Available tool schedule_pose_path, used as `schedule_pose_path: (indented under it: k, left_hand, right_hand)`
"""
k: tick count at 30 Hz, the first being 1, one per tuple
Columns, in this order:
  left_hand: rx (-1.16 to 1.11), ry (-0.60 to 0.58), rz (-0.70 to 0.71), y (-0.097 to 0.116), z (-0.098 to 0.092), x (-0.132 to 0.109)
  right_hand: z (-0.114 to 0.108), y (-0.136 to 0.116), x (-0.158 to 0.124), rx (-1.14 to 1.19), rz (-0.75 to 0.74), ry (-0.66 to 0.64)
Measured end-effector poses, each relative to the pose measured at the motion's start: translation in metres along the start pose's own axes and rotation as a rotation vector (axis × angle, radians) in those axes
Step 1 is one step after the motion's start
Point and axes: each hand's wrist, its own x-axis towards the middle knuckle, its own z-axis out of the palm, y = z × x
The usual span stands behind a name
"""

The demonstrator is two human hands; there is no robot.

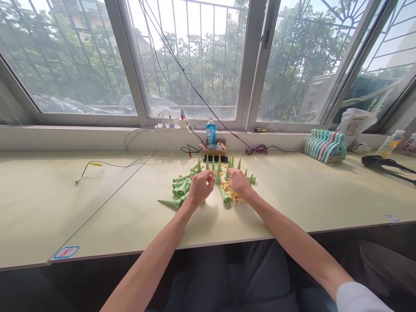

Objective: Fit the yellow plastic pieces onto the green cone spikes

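My left hand [202, 187] is above the left side of a group of green plastic cones, thumb and fingertips pinched together; whatever they may hold is too small to make out. To its right, my right hand [239, 183] reaches in with bent fingers closed by the upright cones, and its fingertips hide what is between them. One green cone [218, 171] stands upright between my hands. Another cone [225, 195] lies on its side below it. More cones [182, 187] lie piled left of my left hand. Small yellow-orange plastic pieces [236, 198] are heaped under my right hand.
Behind the cones are a dark phone [215, 159], a small cardboard box [214, 151] and a blue-labelled bottle [211, 134]. Cables [256, 149] trail along the sill. Pastel hangers [326, 146] and a black strap-like item [386, 164] lie right on the pale table [292, 199].
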Motion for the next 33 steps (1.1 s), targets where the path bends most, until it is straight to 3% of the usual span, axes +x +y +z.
schedule_pose_path:
  k: [21,33]
  left_hand:
    - [0.016,-0.013,-0.001,-0.0001,-0.0044,0.0024]
    - [0.01,-0.024,0.012,-0.0025,-0.003,0.0019]
  right_hand:
    - [0.0083,-0.0007,-0.0053,-0.071,0.1,-0.044]
    - [-0.0002,-0.007,-0.0086,0.038,0.081,0.055]
